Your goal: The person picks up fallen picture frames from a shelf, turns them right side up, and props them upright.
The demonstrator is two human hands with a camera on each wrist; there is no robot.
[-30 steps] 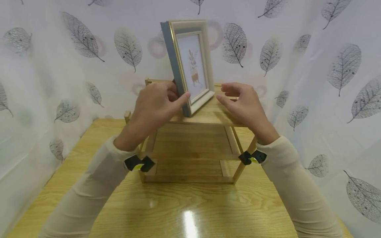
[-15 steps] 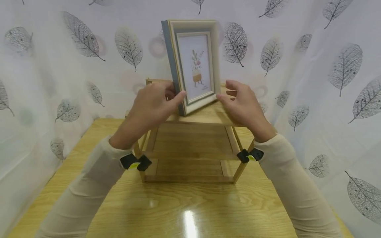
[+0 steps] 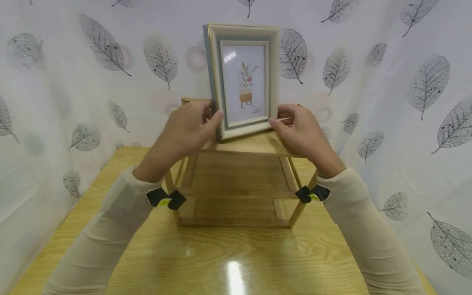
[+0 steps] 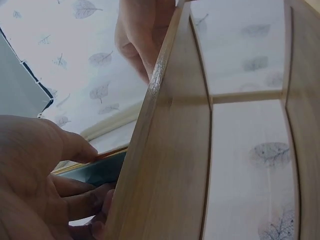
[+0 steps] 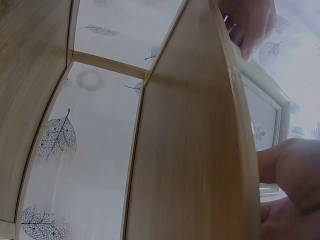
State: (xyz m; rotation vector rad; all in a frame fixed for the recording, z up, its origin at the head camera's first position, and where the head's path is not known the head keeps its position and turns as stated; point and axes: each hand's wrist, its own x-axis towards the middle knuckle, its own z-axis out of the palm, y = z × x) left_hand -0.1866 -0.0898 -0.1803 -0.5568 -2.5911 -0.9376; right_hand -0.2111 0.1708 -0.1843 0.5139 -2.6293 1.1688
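A picture frame [image 3: 273, 73], cream with a blue-grey side and a thin gold line, stands upright on the top board of a wooden shelf [image 3: 243, 146]. It shows a potted plant. My left hand [image 3: 188, 129] grips its lower left side, thumb in front and fingers behind. At the lower right corner my right hand [image 3: 300, 129] holds it, with the thumb on the front edge. In the left wrist view the blue-grey side [image 4: 97, 170] lies between thumb and fingers. The shelf board hides part of the frame [image 5: 262, 107] in the right wrist view.
Below the top board the wooden rack has two lower tiers, the middle board [image 3: 236, 174] and the bottom board [image 3: 234, 209]. It stands on a wood-grain table [image 3: 236, 250]. A white curtain with leaf prints [image 3: 160, 59] hangs behind and at both sides.
The picture frame has turned so that its front faces me more, its right edge swinging rightward. My left hand has shifted slightly left with it; the right hand now meets the right edge.
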